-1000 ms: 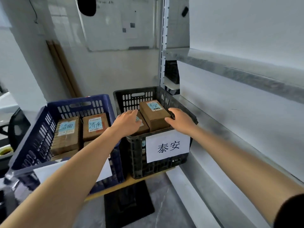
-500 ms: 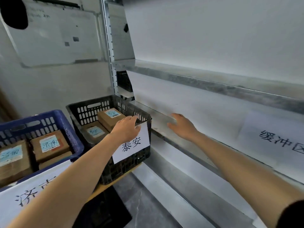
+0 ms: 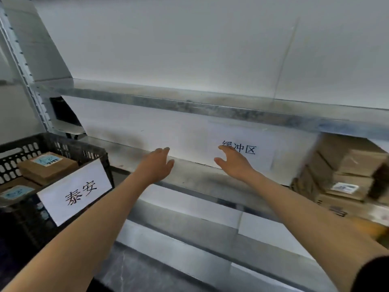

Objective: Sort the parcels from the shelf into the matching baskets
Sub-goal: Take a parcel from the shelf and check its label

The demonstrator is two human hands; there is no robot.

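Both hands hover empty over the metal shelf (image 3: 189,179): left hand (image 3: 156,165) near centre, palm down, fingers straight & close together; right hand (image 3: 232,163) just to its 3 o'clock, fingers loosely spread, thumb out, in front of a white paper sign (image 3: 252,152). Stacked brown parcels (image 3: 345,171) sit on the shelf at 3 o'clock, well apart from either hand. At 9 o'clock, a black basket (image 3: 52,140) w/ a paper label (image 3: 74,191) holds two labelled parcels (image 3: 47,169).
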